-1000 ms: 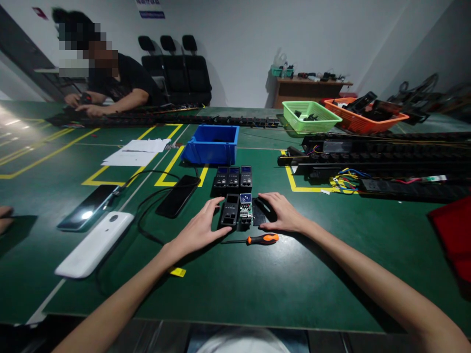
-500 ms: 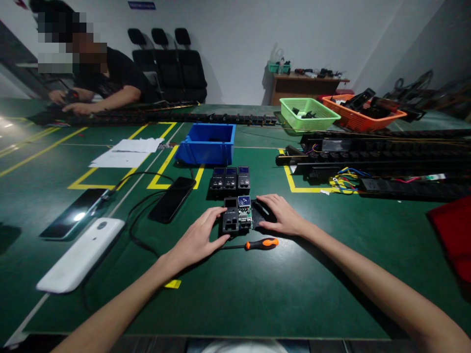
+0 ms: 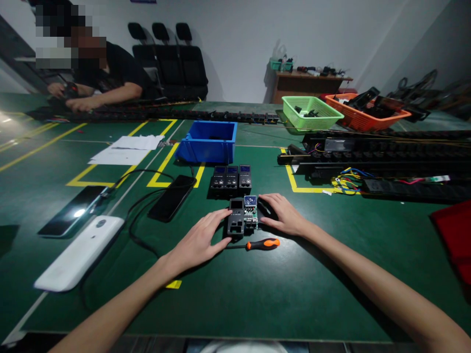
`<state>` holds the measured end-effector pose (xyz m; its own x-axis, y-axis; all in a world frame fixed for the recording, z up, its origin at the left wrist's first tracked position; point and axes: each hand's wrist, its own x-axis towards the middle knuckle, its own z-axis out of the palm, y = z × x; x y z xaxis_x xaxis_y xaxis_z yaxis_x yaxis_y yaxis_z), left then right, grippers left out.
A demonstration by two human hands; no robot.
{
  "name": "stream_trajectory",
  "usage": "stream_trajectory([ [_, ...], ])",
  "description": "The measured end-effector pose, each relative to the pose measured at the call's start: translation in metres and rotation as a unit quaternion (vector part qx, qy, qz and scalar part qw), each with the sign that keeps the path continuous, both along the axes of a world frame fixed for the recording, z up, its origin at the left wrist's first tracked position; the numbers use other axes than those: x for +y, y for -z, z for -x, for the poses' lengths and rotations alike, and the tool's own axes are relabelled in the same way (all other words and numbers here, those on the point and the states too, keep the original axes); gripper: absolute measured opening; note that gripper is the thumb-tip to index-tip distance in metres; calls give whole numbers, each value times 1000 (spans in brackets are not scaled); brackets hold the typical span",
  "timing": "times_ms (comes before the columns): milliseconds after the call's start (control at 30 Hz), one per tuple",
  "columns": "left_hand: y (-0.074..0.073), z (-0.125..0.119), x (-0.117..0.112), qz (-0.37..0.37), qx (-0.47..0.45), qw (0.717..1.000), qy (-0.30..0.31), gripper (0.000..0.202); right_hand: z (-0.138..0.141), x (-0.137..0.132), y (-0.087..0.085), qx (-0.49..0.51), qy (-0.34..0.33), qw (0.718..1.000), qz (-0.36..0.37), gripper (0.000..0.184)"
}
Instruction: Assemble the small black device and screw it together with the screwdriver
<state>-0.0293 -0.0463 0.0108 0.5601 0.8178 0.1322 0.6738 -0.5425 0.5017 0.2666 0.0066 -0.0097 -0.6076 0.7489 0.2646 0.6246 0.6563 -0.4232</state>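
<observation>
My left hand (image 3: 198, 236) grips a black plastic housing (image 3: 236, 218) with cut-outs, thumb at its near end and fingertips at its left side. Directly right of that housing lies a green circuit board (image 3: 250, 215) with a small display at its far end. My right hand (image 3: 285, 215) is curled round a black plastic part (image 3: 263, 210) beside the board; its fingers partly hide this part. Nearer to me, a screwdriver (image 3: 264, 244) with an orange and black handle lies on the table. Beyond my hands stand three black modules (image 3: 231, 178) with small displays.
A blue bin (image 3: 209, 147), white papers (image 3: 125, 151), a black phone (image 3: 172, 198), another phone (image 3: 71, 211) and a white device (image 3: 81, 255) occupy the left. Black rails with wires (image 3: 368, 166), a green basket (image 3: 311, 115) and an orange basket (image 3: 368, 117) stand right. Across the table, another person works.
The black housing and the circuit board have shifted slightly right, closer to my right hand. My left hand has moved along with the housing; my right hand stays nearly in place.
</observation>
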Motion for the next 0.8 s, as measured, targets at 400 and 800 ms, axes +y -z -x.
stream_trajectory([
  [400, 4, 2, 0, -6, 1, 1000, 1, 59, 0, 0, 2, 6, 2, 1000, -9, 60],
  [800, 0, 1, 0, -5, 7, 1000, 5, 58, 0, 0, 1, 1, -2, 1000, -12, 57],
])
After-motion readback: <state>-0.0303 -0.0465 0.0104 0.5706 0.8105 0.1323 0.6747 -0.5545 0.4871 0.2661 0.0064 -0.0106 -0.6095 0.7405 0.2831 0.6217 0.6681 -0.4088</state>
